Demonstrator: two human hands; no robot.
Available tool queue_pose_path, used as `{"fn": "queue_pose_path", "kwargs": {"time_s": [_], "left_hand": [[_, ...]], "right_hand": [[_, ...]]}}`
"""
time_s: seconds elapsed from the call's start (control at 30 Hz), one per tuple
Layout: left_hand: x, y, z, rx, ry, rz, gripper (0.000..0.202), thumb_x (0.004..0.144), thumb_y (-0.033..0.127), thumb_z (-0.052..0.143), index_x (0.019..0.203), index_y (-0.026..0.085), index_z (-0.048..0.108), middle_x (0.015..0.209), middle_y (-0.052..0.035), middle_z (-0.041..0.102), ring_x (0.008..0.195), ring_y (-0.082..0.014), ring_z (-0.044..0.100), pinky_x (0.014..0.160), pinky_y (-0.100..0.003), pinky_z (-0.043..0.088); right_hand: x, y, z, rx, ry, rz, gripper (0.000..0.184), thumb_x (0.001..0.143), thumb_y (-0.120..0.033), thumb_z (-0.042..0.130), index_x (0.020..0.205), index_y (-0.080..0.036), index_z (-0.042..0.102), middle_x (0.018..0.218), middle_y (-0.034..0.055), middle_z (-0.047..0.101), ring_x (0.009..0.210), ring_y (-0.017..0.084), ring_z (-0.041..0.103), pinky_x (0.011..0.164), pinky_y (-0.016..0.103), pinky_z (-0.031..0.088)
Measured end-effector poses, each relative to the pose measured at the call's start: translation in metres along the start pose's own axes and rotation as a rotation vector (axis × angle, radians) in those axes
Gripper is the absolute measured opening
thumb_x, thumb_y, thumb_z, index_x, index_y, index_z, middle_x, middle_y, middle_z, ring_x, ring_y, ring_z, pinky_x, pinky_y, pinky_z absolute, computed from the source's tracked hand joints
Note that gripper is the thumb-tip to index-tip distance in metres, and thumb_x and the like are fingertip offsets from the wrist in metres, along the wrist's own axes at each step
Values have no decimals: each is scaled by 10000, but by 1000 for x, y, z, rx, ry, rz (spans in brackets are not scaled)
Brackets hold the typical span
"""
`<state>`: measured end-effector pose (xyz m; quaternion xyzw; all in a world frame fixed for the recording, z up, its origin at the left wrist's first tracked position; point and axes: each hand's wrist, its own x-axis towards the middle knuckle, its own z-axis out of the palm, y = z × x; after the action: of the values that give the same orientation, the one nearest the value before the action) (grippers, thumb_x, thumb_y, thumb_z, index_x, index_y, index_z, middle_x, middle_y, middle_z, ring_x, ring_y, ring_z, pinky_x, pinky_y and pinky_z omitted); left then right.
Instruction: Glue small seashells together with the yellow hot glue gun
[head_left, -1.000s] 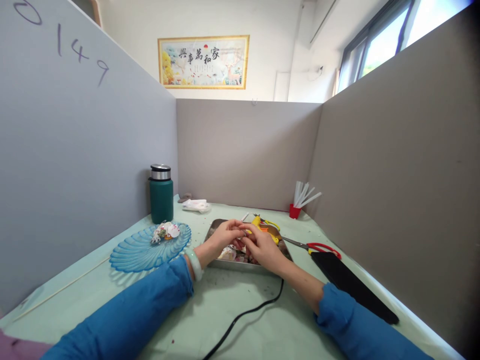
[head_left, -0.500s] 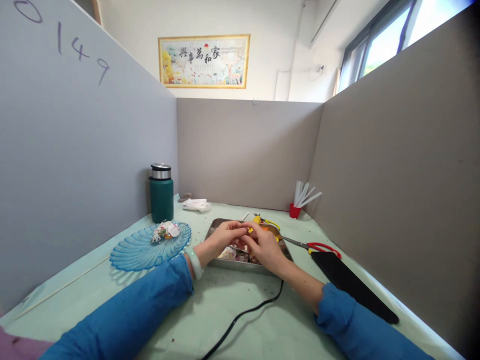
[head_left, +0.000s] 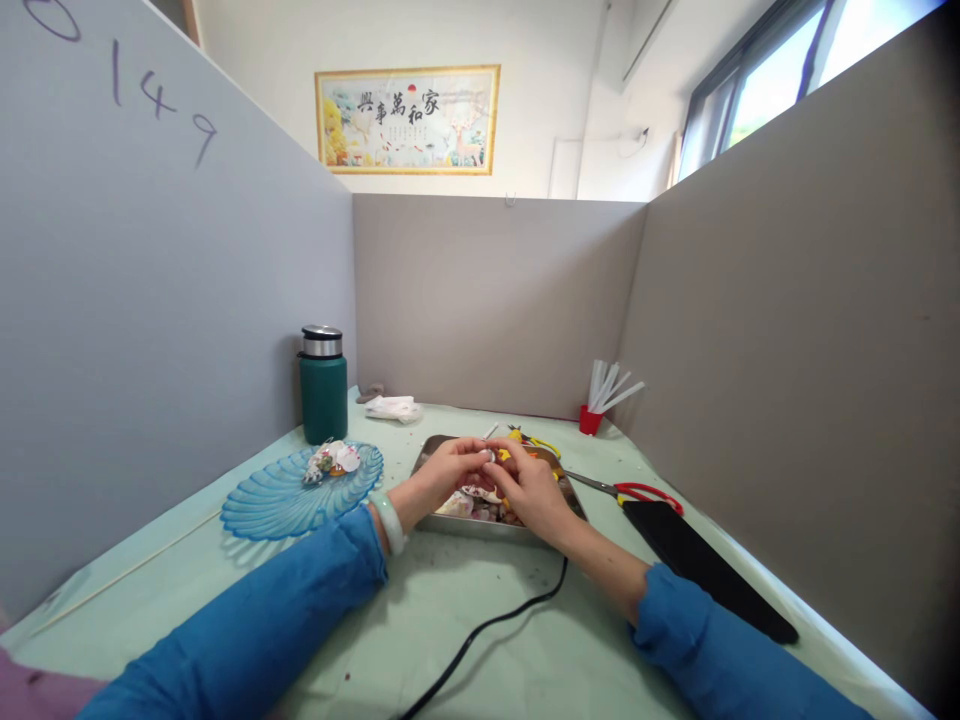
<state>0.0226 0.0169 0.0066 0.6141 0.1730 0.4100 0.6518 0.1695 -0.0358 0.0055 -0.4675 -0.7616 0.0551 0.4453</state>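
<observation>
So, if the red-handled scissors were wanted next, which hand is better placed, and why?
Probably the right hand: the red-handled scissors lie on its side, mostly right of the metal tray. The left hand would have to cross over. Both hands appear to hold a small pale piece, though.

I reach my left arm (head_left: 255, 610) and right arm (head_left: 720, 640) forward from both sides. My left hand (head_left: 454, 468) and right hand (head_left: 531, 490) meet in the middle, fingers (head_left: 512, 449) bent, tips close.
</observation>
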Motion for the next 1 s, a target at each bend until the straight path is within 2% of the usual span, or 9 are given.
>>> {"fn": "queue_pose_path", "kwargs": {"time_s": [0.13,0.3,0.6,0.8,1.0], "left_hand": [[0,0,0,26,32,-16,231,637,220,675,793,90,567,703,-51,598,593,-134,582,625,-307,483],[0,0,-1,67,89,38,231,644,226,661,803,87,567,693,-57,603,589,-134,585,597,-281,473],[0,-1,-1,64,89,-60,203,613,187,671,751,91,558,648,-42,600,542,-132,587,590,-289,486],[0,-1,0,46,54,-49,210,621,197,671,773,79,588,681,-53,609,555,-122,588,588,-263,483],[-1,0,0,73,87,-76,213,599,198,684,749,85,582,653,-55,615,544,-126,590,569,-254,476]], "right_hand": [[0,-1,0,-15,-21,-3,298,847,-322,422,1106,-213,523,650,-13,604,573,121,535,551,209,368],[0,-1,0,-10,-26,-23,309,854,-307,409,1133,-221,510,656,-13,604,571,119,530,540,204,357],[0,0,1,-44,-40,-28,282,854,-286,411,1097,-204,529,660,-9,613,569,113,535,528,194,349],[0,1,2,-53,-39,-46,285,860,-290,398,1100,-205,526,678,-2,618,592,119,544,544,201,358],[0,0,2,-76,-50,-61,284,867,-281,386,1108,-212,520,678,-2,617,596,122,542,545,205,352]]}}
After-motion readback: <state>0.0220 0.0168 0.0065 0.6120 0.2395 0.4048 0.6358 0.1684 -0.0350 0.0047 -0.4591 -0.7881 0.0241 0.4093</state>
